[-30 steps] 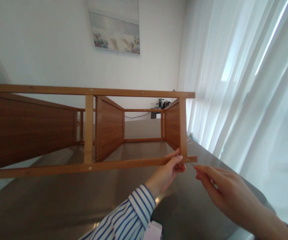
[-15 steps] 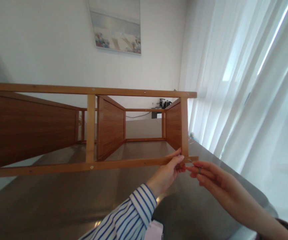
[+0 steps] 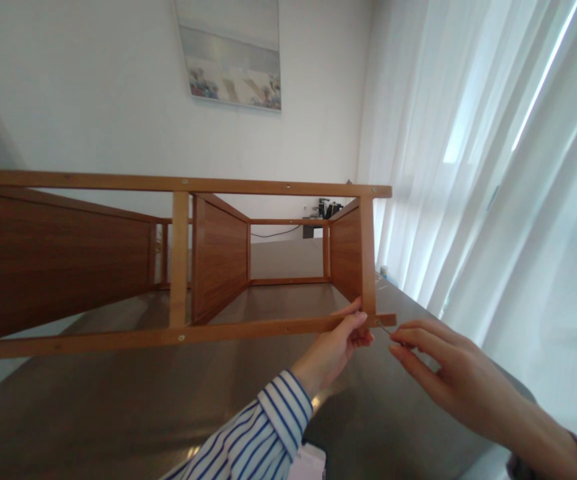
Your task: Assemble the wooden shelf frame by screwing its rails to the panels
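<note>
A wooden shelf rack (image 3: pixel 181 260) lies on its side, its slim rails and brown panels running across the view. My left hand (image 3: pixel 335 343) is wrapped round the lower rail close to the right-hand corner, thumb in front and fingertips below. Just right of it, my right hand (image 3: pixel 443 367) pinches a thin metal hex key (image 3: pixel 385 327) between thumb and fingers. The tip of this key meets the screw hole at the rail's end. Most of its handle end is hidden by the fingers.
The rack rests on a dark grey table (image 3: pixel 168 400), with a pale pink object (image 3: pixel 309 460) at its near edge. White curtains (image 3: pixel 468 167) hang on the right. Behind stand a white wall with a picture (image 3: pixel 233 60) and some black equipment (image 3: pixel 329 208).
My right hand has shifted slightly right and turned, its fingers now farther from the rail, so more of the hex key's shaft shows. My left hand keeps its grip.
</note>
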`<action>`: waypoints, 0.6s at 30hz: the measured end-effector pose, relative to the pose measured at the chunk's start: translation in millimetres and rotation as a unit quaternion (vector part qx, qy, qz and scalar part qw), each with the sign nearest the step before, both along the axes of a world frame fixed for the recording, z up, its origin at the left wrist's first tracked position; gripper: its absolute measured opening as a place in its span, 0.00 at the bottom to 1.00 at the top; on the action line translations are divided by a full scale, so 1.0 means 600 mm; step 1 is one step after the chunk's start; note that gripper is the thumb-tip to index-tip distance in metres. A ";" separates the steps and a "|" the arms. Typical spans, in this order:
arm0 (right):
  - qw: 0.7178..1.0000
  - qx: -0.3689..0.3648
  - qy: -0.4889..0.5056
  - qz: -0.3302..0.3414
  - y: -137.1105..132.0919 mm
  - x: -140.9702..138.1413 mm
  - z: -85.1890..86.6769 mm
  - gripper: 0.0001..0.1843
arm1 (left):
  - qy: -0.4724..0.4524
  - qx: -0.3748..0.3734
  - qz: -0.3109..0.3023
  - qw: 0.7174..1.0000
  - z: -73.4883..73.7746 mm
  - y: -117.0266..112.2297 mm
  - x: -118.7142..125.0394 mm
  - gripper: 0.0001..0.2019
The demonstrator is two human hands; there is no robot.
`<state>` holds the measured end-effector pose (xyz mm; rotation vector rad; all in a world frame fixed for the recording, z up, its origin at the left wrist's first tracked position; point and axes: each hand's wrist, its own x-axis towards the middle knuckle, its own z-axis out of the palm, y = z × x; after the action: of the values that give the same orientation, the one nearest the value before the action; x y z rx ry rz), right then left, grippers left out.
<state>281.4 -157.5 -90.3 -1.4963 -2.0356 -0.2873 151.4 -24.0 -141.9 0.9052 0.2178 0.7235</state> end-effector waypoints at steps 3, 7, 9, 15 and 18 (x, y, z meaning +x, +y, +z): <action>0.999 -0.017 0.047 -0.020 0.002 -0.005 -0.003 0.08 | 0.000 0.002 -0.002 1.000 0.002 -0.001 0.000 0.16; 0.988 -0.047 0.135 -0.051 0.005 -0.008 -0.007 0.10 | 0.001 0.002 -0.003 1.000 0.002 0.000 0.000 0.16; 0.979 -0.054 0.190 -0.053 0.007 -0.007 -0.011 0.11 | 0.001 0.005 -0.005 1.000 0.000 0.001 0.000 0.16; 0.959 -0.030 0.279 -0.037 0.011 -0.004 -0.029 0.12 | -0.005 0.005 -0.010 1.000 -0.003 0.001 0.000 0.16; 0.975 -0.001 0.218 -0.035 0.007 0.000 -0.034 0.10 | -0.005 0.006 -0.004 1.000 -0.002 -0.001 -0.001 0.16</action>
<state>281.6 -153.3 -110.8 -1.4816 -1.6372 0.0190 150.7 -24.7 -143.2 0.9130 0.2016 0.7221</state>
